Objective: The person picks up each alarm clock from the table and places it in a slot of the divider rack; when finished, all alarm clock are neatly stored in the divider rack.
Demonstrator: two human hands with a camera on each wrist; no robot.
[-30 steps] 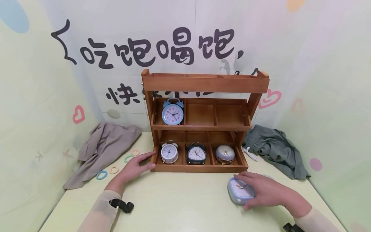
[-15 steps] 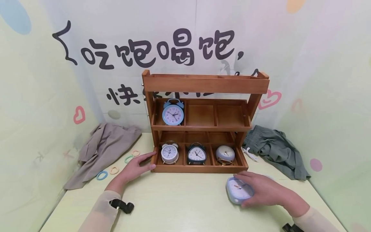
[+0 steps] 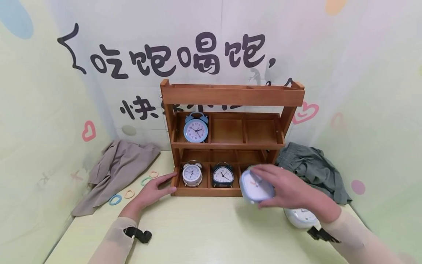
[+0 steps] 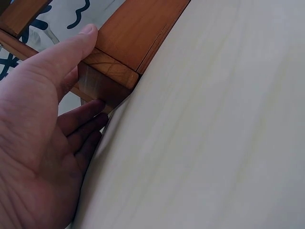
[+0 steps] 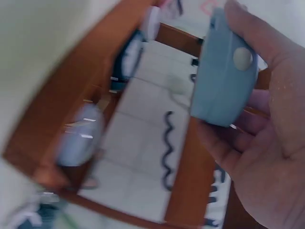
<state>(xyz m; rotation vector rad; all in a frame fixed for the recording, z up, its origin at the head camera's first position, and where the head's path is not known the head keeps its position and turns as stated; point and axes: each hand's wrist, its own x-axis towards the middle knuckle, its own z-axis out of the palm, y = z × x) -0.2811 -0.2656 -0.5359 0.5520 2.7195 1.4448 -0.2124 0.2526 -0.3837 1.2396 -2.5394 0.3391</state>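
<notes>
My right hand [image 3: 287, 187] grips a light blue, rounded-square alarm clock [image 3: 255, 186], lifted in front of the shelf's lower right. In the right wrist view, thumb and fingers hold the clock [image 5: 224, 71] by its sides. My left hand [image 3: 153, 192] touches the lower left corner of the brown wooden shelf [image 3: 227, 145], its thumb at the front edge [image 4: 112, 64]. A white twin-bell clock [image 3: 192, 175] and a dark triangular clock [image 3: 223, 176] stand in the bottom tier. A round lavender clock [image 5: 81, 136] in its right compartment is mostly hidden in the head view.
A blue twin-bell clock [image 3: 196, 129] stands in the middle tier's left compartment. On the table, a white clock [image 3: 300, 218] lies under my right forearm. Cloths, taupe [image 3: 123, 167] and dark green [image 3: 311, 167], flank the shelf; several hair ties [image 3: 129, 194] lie at left.
My right hand has lifted the light blue clock off the table and moved it up and left toward the shelf, uncovering the white clock. The left hand has stayed at the shelf corner.
</notes>
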